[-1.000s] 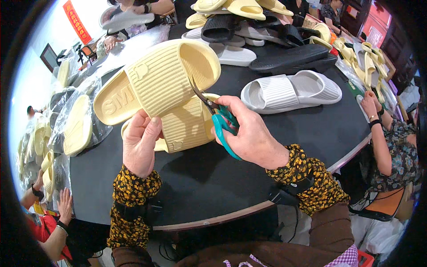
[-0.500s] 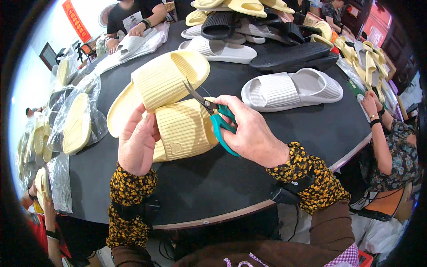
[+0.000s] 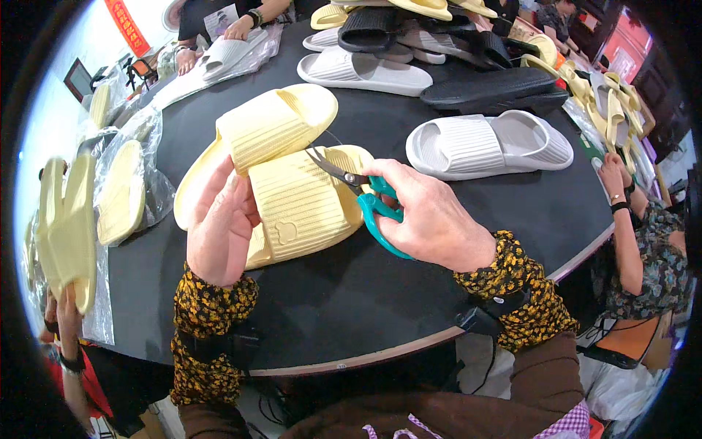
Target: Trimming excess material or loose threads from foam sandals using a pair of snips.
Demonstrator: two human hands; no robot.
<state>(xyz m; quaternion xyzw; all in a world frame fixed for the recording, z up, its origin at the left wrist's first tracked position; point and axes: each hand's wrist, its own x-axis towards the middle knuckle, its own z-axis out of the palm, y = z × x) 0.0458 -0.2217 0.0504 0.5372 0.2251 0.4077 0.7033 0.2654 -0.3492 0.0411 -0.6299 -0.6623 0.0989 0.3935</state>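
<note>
My left hand [image 3: 218,227] grips a pair of pale yellow slippers at their near side, thumb and fingers at the strap edges. The upper slipper [image 3: 267,132] lies tilted across the far left. Partly beneath it, the lower slipper [image 3: 300,205] shows a ribbed strap with a small raised animal-shaped outline. In my right hand [image 3: 435,216] are scissors [image 3: 380,208] with teal handles and dark blades. The blades reach over the lower slipper's strap, pointing up and left. A thin thread-like loop shows just beyond the blade tips, between the two slippers.
A light grey slipper [image 3: 486,146] lies to the right on the dark table [image 3: 351,314]. Black, grey and yellow slippers [image 3: 497,88] are heaped at the back. A bagged yellow slipper [image 3: 123,194] is at left, where a co-worker's hand holds up yellow slippers [image 3: 67,234]. Other people sit around.
The scissors and my right hand have shifted slightly right and down. The lower slipper has moved a little up relative to the upper one. At left, the co-worker's yellow slippers have been raised.
</note>
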